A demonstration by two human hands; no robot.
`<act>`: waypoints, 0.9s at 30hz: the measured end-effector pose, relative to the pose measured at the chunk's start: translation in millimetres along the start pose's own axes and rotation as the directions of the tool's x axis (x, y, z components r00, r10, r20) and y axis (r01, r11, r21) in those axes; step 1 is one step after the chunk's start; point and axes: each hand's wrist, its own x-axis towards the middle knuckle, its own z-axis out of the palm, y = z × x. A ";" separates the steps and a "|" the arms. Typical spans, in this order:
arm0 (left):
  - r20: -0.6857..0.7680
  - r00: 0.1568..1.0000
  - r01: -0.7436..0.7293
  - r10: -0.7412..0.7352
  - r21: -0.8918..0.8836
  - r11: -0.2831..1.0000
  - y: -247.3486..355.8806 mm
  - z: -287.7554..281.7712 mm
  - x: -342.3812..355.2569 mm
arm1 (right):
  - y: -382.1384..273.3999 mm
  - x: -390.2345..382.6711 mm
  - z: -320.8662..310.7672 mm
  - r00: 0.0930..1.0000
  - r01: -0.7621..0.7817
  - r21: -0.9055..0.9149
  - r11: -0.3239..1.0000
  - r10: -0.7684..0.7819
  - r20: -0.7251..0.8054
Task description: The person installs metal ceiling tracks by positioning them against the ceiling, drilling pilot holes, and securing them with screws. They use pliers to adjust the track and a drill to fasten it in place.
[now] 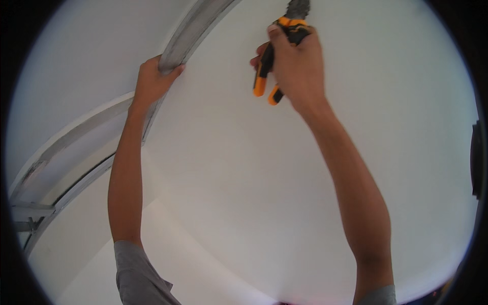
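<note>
My left hand (152, 84) is raised and wrapped around a grey metal channel (190, 35), its thumb lying along the lower edge. My right hand (300, 66) is closed on a pair of pliers (264, 71) with orange-and-black handles, held up near the top of the view against the pale wall. The handles hang below the fist, spread slightly apart. The dark metal head points up, and its tip runs out of the picture, so I cannot tell what it touches, if anything.
A large white wall surface (244, 178) fills the middle and right. At the left, a curved-looking pale frame (86, 124) with a dark slit and a crosspiece (33, 208) runs below the channel. A dark object (476, 160) stands at the right rim.
</note>
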 end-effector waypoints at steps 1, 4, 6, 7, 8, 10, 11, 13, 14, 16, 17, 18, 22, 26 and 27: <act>0.010 1.000 0.005 -0.005 0.042 0.999 1.0 -1.0 0.2 | -1.7 0.0 -0.9 1.000 0.003 -0.006 1.000 -0.003 -0.009; 0.049 0.994 0.091 -0.097 0.115 0.989 6.3 -3.9 1.0 | -13.5 -5.3 -6.1 1.000 0.008 -0.197 0.980 -0.003 0.024; 0.067 0.990 0.119 -0.124 0.074 0.990 9.5 -4.6 1.2 | -25.7 -8.8 -9.3 0.998 -0.028 -0.166 0.986 0.038 0.054; 0.055 0.994 0.088 -0.094 0.095 0.992 11.1 -4.8 1.5 | -33.4 -11.4 -12.6 0.996 -0.037 -0.183 0.982 0.052 0.074; 0.062 0.996 0.060 -0.068 0.122 0.991 12.0 -5.0 1.4 | -38.0 -12.4 -13.7 0.995 -0.056 -0.206 0.977 0.071 0.070; 0.064 0.998 0.017 -0.027 0.155 0.988 14.0 -6.2 1.9 | -45.2 -16.9 -15.9 0.992 -0.092 -0.253 0.963 0.111 0.062; 0.059 0.998 0.001 -0.010 0.156 0.988 15.0 -7.3 3.0 | -50.0 -17.7 -16.3 0.988 -0.130 -0.304 0.944 0.149 0.039; 0.051 0.999 -0.027 0.019 0.158 0.987 16.1 -10.2 5.4 | -45.1 -25.6 -16.2 0.999 0.020 -0.330 0.944 -0.002 0.054; 0.046 0.998 -0.043 0.036 0.155 0.987 16.6 -11.8 7.3 | -41.2 -29.8 -15.6 0.995 0.094 -0.344 0.934 -0.078 0.060; 0.053 0.996 -0.082 0.078 0.098 0.992 18.0 -14.6 11.1 | -40.3 -27.4 -19.3 0.997 0.050 -0.328 0.944 -0.027 0.075; 0.062 0.993 -0.105 0.102 0.043 0.994 18.8 -15.4 12.3 | -39.4 -24.9 -23.0 0.998 0.011 -0.347 0.938 0.013 0.066; 0.069 0.989 -0.127 0.128 -0.015 0.992 19.8 -15.7 13.2 | -45.1 -21.6 -24.4 0.997 -0.027 -0.366 0.930 0.052 0.057; 0.052 0.998 -0.030 0.025 0.097 0.995 23.2 -13.5 9.8 | -56.5 -11.6 -44.0 0.961 -0.049 -0.256 0.965 0.116 0.250; 0.010 0.995 -0.097 0.097 0.076 0.992 23.2 -14.3 6.8 | -47.7 -20.9 -38.1 0.978 0.079 -0.312 0.947 -0.014 0.207; 0.011 0.992 -0.123 0.122 0.081 0.989 24.6 -15.0 6.1 | -45.9 -22.2 -35.9 0.980 0.123 -0.338 0.933 -0.061 0.188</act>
